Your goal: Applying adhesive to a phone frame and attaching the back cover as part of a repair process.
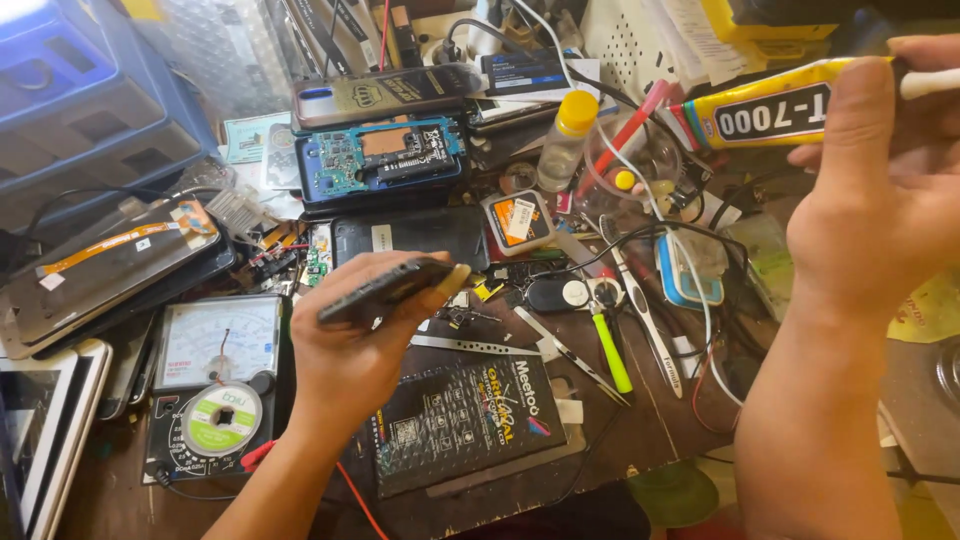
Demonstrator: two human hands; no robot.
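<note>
Left hand (350,350), nearer, grips dark phone (385,290) edge-on above the worktop's (660,420) front middle, long axis pointing up-right toward the yellow glue tube (765,112) clasped by the right hand (880,200) over the far-right corner.

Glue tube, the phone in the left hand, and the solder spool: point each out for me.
Glue tube (770,112), head view: middle of its yellow body.
Phone (385,290), head view: dark edge above the left hand's fingers.
Solder spool (222,418), head view: green-and-white top face, on the meter.
</note>
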